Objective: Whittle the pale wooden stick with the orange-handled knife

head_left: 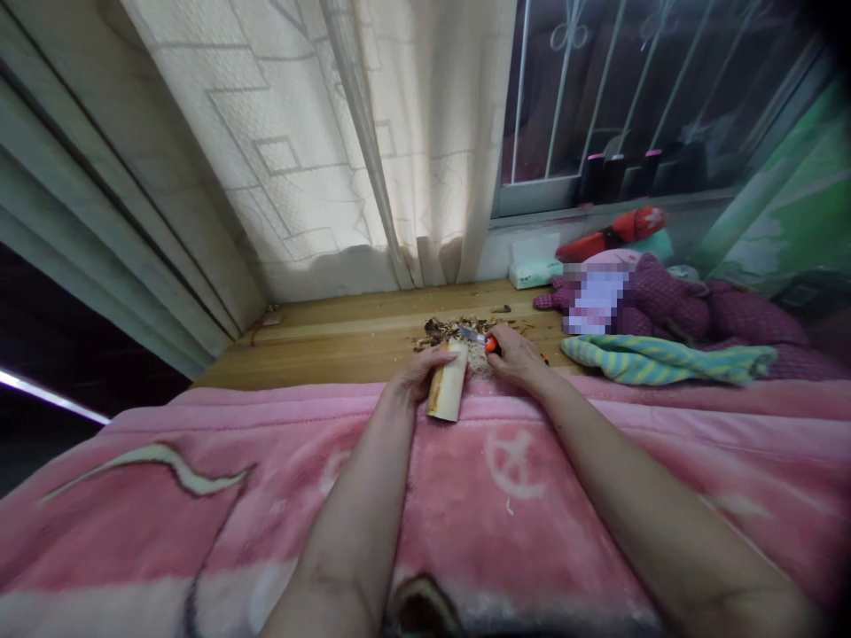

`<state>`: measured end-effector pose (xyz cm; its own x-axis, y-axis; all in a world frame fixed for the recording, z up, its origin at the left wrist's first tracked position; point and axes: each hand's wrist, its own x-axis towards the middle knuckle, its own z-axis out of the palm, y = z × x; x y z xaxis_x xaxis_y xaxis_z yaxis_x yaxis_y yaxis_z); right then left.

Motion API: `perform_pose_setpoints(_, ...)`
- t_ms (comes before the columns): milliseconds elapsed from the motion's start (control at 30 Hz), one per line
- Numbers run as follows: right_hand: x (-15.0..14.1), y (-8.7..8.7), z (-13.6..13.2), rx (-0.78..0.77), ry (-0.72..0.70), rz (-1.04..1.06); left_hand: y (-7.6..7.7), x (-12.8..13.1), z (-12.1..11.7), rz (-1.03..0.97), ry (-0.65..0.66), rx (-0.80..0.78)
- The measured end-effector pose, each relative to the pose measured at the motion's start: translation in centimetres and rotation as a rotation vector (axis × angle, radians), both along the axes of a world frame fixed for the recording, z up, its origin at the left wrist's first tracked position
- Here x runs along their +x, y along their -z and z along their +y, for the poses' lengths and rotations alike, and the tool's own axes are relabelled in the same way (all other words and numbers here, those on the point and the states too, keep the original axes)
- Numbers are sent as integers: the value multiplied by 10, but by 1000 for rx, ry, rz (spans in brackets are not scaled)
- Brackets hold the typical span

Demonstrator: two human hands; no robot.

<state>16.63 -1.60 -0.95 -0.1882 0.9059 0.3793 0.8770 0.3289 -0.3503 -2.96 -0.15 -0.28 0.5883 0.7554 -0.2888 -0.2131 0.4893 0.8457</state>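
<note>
My left hand (417,374) is closed around a pale wooden cylinder (448,386), which lies tilted on the edge of a pink blanket (266,478). My right hand (517,354) grips a small knife with an orange handle (490,345); its blade (471,334) points left at the cylinder's far end. A heap of brown wood shavings (458,326) lies on the wooden floor (332,341) just beyond both hands.
A cream curtain (372,133) hangs behind the floor. At the right lie a tissue pack (534,270), a purple plush toy (665,306) and a yellow-and-blue striped cloth (665,359). A barred window (631,89) is above them.
</note>
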Motion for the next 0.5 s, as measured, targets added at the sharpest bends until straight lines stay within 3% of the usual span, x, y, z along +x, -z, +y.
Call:
perform_pose_setpoints(333,-3,-2,-2,-32,33,4,-7,-2,-6,112,114,202)
perform_pose_setpoints(500,-3,0,-3,-13,39,10,-10,-6,-8,125,48,202)
